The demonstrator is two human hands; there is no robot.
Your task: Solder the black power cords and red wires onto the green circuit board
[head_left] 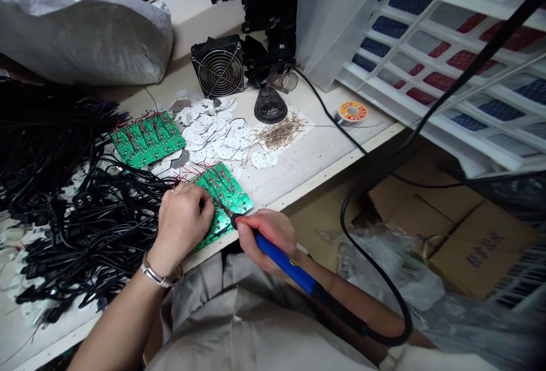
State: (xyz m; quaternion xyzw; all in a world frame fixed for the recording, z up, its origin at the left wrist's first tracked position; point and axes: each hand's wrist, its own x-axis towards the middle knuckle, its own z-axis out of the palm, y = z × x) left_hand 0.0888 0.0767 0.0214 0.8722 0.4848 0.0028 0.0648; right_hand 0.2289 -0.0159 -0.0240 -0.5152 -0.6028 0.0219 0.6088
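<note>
My right hand (268, 234) is closed around a blue-handled soldering iron (284, 262). Its tip rests on a green circuit board (226, 189) with red wires at the table's front edge. My left hand (182, 220) lies on the left part of that board, fingers curled and pinched at a spot beside the iron's tip. What they pinch is too small to make out. A metal bracelet is on my left wrist. The iron's black cord (384, 280) loops down to the right.
A second green board (147, 139) lies farther back, beside a heap of white round boards (213, 132). A tangle of black cables (63, 200) fills the left. At the back stand a small fan (218, 66), an iron stand (270, 103) and a solder spool (352, 112). Cardboard boxes (469, 229) sit lower right.
</note>
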